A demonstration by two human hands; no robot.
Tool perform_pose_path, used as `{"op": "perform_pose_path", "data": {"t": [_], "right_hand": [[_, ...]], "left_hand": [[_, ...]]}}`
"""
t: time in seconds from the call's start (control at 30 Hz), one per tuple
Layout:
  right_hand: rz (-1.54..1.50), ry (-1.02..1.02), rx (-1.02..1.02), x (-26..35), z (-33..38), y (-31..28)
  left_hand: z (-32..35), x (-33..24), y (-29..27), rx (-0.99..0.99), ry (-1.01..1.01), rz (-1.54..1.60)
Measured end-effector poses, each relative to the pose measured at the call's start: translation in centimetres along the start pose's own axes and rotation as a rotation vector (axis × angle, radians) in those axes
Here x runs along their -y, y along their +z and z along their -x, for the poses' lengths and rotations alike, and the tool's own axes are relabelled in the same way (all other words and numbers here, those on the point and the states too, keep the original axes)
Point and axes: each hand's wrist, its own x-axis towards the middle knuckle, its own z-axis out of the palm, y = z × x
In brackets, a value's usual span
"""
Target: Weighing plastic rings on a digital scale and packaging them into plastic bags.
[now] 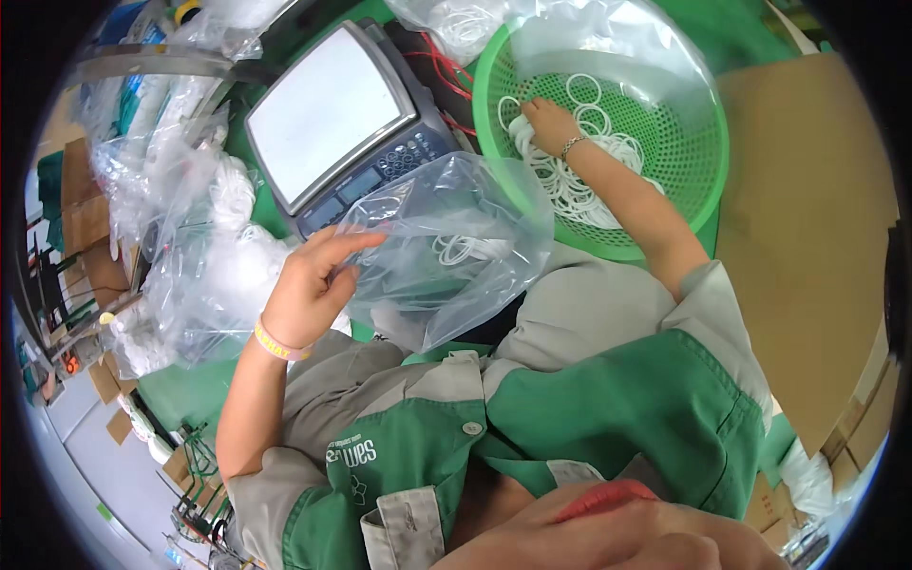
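My left hand [318, 275] grips the near-left edge of a clear plastic bag [427, 294], with its index finger stretched over the bag's film. Inside the bag lie a few white rings [464, 249]. My right hand [551, 125] reaches into a green mesh basket [717, 161] and has its fingers closed among a heap of thin white rings [575, 190]. Some rings bunch up beside its fingertips, partly hidden by the hand. A clear plastic sheet hangs over the basket's far side.
Beyond the bag stands a weighing scale [332, 109] with a pale flat pan and a keypad. Bundles of white rings in clear bags [223, 237] pile up at the left. Red cord [442, 71] lies between scale and basket. A large cardboard sheet [807, 218] is at the right.
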Motion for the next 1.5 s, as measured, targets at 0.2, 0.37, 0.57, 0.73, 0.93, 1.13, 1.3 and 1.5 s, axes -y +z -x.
{"op": "perform_pose_path", "data": {"t": [0.2, 0.37, 0.57, 0.73, 0.93, 1.13, 1.3, 1.5], "right_hand": [[-0.628, 0.603, 0.155, -9.5, 2.4, -6.1], [0.001, 0.28, 0.224, -11.1, 10.5, -1.6], [0.073, 0.492, 0.165, -4.0, 11.2, -3.3], [-0.41, 0.597, 0.353, -8.7, 10.0, -4.3], [-0.738, 0.727, 0.574, -10.2, 11.2, -7.8], [-0.069, 0.558, 0.484, -3.6, 13.3, -2.3], [-0.199, 0.592, 0.415, -3.7, 12.3, -1.7], [-0.794, 0.459, 0.116, -6.3, 11.9, -3.9]], "left_hand": [[0.2, 0.8, 0.0, -0.002, -0.096, 0.045], [0.4, 0.8, -0.1, -0.007, -0.068, 0.054], [0.3, 0.3, -0.3, -0.003, -0.127, 0.045], [0.2, 0.4, -0.1, -0.024, -0.087, 0.063], [0.5, 0.6, -0.1, -0.028, -0.086, 0.048], [0.2, -0.1, -0.2, -0.018, -0.124, 0.063], [-0.1, -0.6, 0.0, -0.034, -0.094, 0.154], [-0.4, -0.9, 0.3, -0.013, -0.064, 0.236]]}}
